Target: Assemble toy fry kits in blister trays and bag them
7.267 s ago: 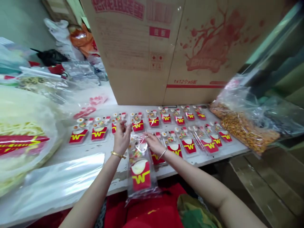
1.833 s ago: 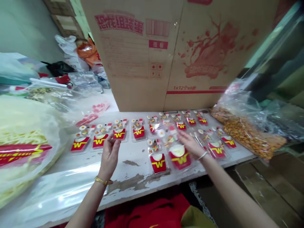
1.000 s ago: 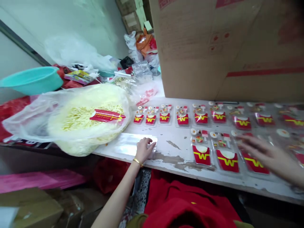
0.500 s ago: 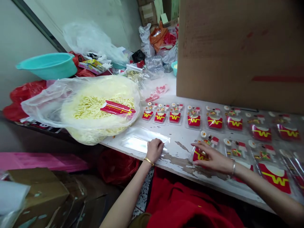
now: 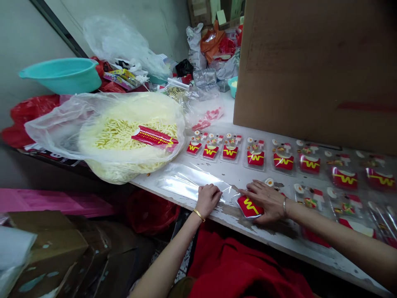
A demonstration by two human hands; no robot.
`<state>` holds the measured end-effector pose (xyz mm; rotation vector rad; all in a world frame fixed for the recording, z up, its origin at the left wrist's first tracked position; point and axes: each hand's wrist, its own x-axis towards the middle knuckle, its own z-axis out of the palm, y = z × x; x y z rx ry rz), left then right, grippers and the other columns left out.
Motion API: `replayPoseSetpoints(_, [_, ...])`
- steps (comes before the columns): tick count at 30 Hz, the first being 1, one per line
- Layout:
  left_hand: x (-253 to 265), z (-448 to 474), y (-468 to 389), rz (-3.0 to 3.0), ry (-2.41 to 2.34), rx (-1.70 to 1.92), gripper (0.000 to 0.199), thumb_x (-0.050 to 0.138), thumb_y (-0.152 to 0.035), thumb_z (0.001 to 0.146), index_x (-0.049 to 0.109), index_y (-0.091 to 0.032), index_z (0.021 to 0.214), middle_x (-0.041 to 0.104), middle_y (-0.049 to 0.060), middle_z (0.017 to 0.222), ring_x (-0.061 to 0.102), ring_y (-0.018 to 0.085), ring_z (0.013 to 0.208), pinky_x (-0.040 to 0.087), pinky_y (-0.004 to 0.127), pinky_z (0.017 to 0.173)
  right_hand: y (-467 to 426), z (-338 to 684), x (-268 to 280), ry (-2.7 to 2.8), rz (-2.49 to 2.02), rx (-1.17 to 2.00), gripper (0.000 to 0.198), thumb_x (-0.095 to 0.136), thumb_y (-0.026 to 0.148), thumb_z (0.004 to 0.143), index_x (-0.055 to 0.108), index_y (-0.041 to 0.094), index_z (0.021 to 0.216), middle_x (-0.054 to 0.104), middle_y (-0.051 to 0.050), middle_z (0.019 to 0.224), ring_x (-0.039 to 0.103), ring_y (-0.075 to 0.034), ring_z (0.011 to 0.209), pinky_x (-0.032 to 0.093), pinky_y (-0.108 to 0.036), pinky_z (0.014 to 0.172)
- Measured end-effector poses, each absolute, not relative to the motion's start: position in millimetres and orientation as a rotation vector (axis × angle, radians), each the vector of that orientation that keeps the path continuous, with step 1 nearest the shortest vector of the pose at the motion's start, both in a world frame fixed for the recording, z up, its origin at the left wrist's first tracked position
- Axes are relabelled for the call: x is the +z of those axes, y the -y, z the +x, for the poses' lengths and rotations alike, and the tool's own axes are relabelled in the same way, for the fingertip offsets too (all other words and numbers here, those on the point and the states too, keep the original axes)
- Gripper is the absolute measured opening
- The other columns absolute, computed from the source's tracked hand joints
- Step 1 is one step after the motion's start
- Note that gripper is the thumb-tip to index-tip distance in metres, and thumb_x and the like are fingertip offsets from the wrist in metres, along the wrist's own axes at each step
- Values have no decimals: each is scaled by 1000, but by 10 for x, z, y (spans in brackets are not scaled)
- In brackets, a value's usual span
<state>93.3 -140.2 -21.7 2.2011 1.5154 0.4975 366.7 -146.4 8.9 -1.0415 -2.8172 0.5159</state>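
Where the upper left of the frame opens out, a smooth turquoise basin (image 5: 60, 75) stands behind a crinkled, see-through bag (image 5: 130, 101) heaped with thin, pale yellow sticks (image 5: 119, 134), and a flat red carton (image 5: 149, 135) lies slantwise on them. Right of that, low in the middle of the frame, glossy clear film (image 5: 182, 182) lies lengthwise across the table (image 5: 228, 114), dipping slightly to the right. My left hand (image 5: 209, 199) rests at its right end, fingers curled in close; whether they pinch the film I can't tell. Just right of it, well short of the right edge of the frame, is the pack (image 5: 248, 207), its long axis slanting, with the red, yellow-lettered base at lower left, towards my left hand and the film. My right hand (image 5: 268, 203), spread over its middle, is the nearer and holds it, thumb low, fingers across the far side. Farther right, other packs (image 5: 255, 158) stand out in rows, stiff, shiny plastic, below a matte brown box (image 5: 310, 78) at upper right.
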Motion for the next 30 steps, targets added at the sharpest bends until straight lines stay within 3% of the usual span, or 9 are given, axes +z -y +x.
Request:
replayPoseSetpoints(4, [-177,923,1399,2127,-1459,493,22,49,-36,89,58,-19,78,62,3,83,56,19,86,32,34,80,1530,3503,97,2744,-1082,462,98,66,57,63,32,16,145,51,-18,120,45,-35,108,31,-49,95])
replayPoseSetpoints(11, [-144,951,1375,1992,-1189,640,29,48,-39,90,57,-17,74,57,2,74,50,14,71,38,27,70,1583,3277,96,2766,-1183,421,108,67,59,61,23,14,148,56,-16,108,47,-33,97,34,-47,88])
replayPoseSetpoints(16, [-44,993,1466,2234,-1168,616,26,54,-43,86,61,-19,92,56,7,93,51,20,90,41,32,82,1607,3164,26,2740,-1285,389,103,67,69,59,38,13,141,54,-19,111,46,-35,98,36,-48,85])
replayPoseSetpoints(18, [-9,1013,1524,2320,-1216,589,40,63,-47,78,59,-19,106,55,9,105,50,24,99,41,36,86,1618,3185,-22,2716,-1288,420,108,65,74,57,37,13,141,52,-19,115,45,-35,101,37,-49,88])
replayPoseSetpoints(20, [-10,1051,1574,2392,-1255,549,47,65,-42,76,54,-19,115,54,11,112,50,26,103,41,39,89,1626,3237,-65,2703,-1253,463,110,67,72,57,34,13,143,48,-20,122,43,-36,107,36,-49,91])
replayPoseSetpoints(26, [-132,1185,1613,2536,-1376,454,34,49,-16,82,53,-17,115,53,12,127,52,25,106,41,39,92,1619,3307,-80,2703,-1250,529,96,70,52,64,34,10,143,46,-20,125,41,-34,112,35,-47,96])
replayPoseSetpoints(30, [-79,1117,1643,2548,-1599,463,35,51,-16,80,52,-17,116,58,10,115,52,25,103,40,40,87,1620,3254,-64,2713,-1272,489,95,67,55,66,34,9,143,46,-20,126,40,-35,113,34,-47,94])
